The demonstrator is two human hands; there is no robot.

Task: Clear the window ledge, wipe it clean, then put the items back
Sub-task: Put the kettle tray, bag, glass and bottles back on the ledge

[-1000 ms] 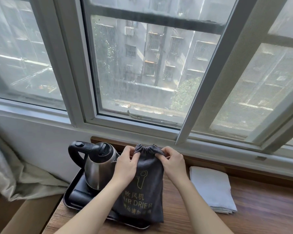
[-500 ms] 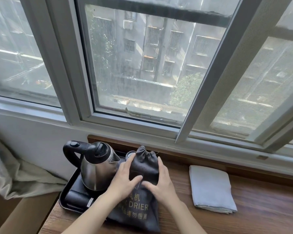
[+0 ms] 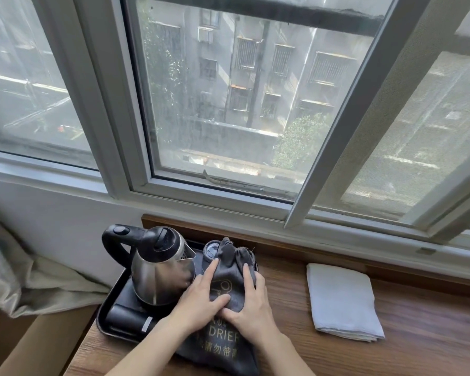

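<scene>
My two hands lie flat on a dark grey drawstring bag (image 3: 229, 283) — soft, matte woven cloth, gathered into folds at its neck, with gold lettering partly covered by my wrists. It lies half on a black tray (image 3: 103, 318) and half on the wooden window ledge (image 3: 418, 335), whose brown surface shows a long streaked grain. My left hand (image 3: 198, 299) presses the bag's left side, fingers straight and spread, thumb laid across the front. My right hand (image 3: 251, 302) presses the right side the same way, fingers straight, gripping nothing. Just left of the bag, on the tray, stands a kettle (image 3: 160, 270) — rounded polished steel with a glossy black lid and handle. Right of the bag, apart from it, a white cloth (image 3: 342, 299) lies folded into a soft, thick rectangle.
</scene>
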